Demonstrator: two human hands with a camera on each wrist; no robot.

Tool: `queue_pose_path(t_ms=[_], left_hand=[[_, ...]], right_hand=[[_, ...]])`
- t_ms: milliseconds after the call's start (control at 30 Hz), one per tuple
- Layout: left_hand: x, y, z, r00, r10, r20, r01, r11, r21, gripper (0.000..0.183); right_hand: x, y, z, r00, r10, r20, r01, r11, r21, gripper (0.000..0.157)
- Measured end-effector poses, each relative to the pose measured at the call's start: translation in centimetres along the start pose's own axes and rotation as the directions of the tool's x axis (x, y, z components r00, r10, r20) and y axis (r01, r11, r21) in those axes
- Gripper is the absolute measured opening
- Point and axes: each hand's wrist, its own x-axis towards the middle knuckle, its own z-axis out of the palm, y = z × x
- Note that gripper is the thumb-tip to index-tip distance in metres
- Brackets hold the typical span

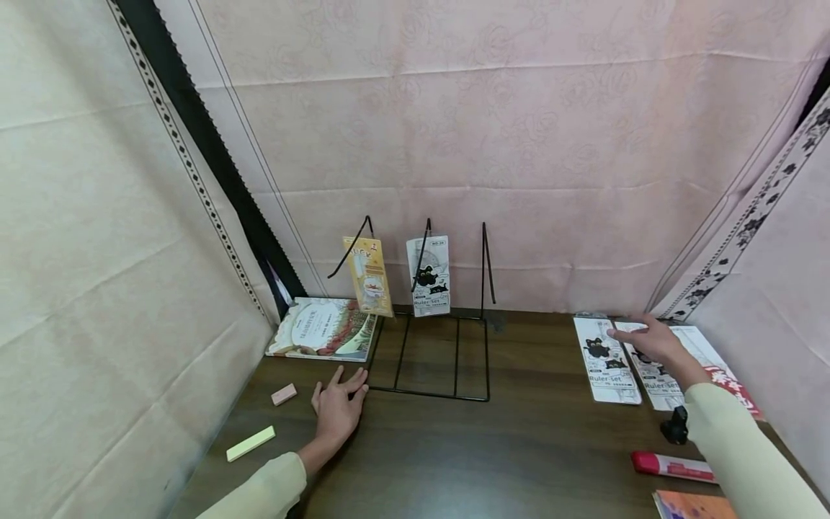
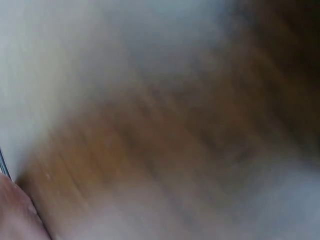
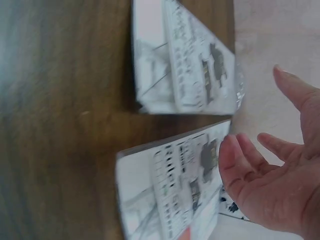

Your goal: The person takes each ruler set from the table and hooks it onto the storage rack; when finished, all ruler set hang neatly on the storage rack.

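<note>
A black wire rack [image 1: 431, 393] with upright hooks stands at the back of the table. On its left hook hangs a yellow pack [image 1: 371, 277], and a white ruler set pack [image 1: 431, 281] hangs on the middle one; the right hook is bare. My left hand [image 1: 338, 409] rests beside the rack's front left corner, fingertips touching the frame. Over at the right, my right hand [image 1: 663, 347] hovers above two more ruler set packs, a left one [image 1: 608, 369] and a right one [image 1: 656, 380], fingers extended. In the right wrist view, the hand [image 3: 280, 185] holds nothing.
A picture-covered book [image 1: 324, 335] lies left of the rack. Nearer are a pink block [image 1: 283, 394] and a yellow stick [image 1: 250, 444]. Beside the right arm lie a red-and-white item [image 1: 733, 382], a red marker [image 1: 674, 466] and an orange booklet [image 1: 694, 506]. Cloth walls surround the table.
</note>
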Motion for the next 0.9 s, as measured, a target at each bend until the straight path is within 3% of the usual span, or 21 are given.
queue_pose_path(t_ms=[267, 700, 900], left_hand=[[0.0, 0.0, 0.0, 1.0, -0.011, 0.019, 0.011, 1.0, -0.004, 0.035], [0.0, -0.2, 0.2, 1.0, -0.019, 0.024, 0.019, 1.0, -0.003, 0.036], [0.0, 0.0, 0.1, 1.0, -0.011, 0.016, 0.011, 1.0, 0.004, 0.036]], right_hand=[[0.5, 2.0, 1.1, 1.0, 0.013, 0.013, -0.012, 0.999, -0.037, 0.109], [-0.1, 0.4, 1.8, 0.997, 0.023, 0.071, -0.011, 0.987, -0.163, 0.107], [-0.2, 0.7, 2.3, 0.998, -0.028, 0.047, 0.036, 0.985, -0.171, 0.113]])
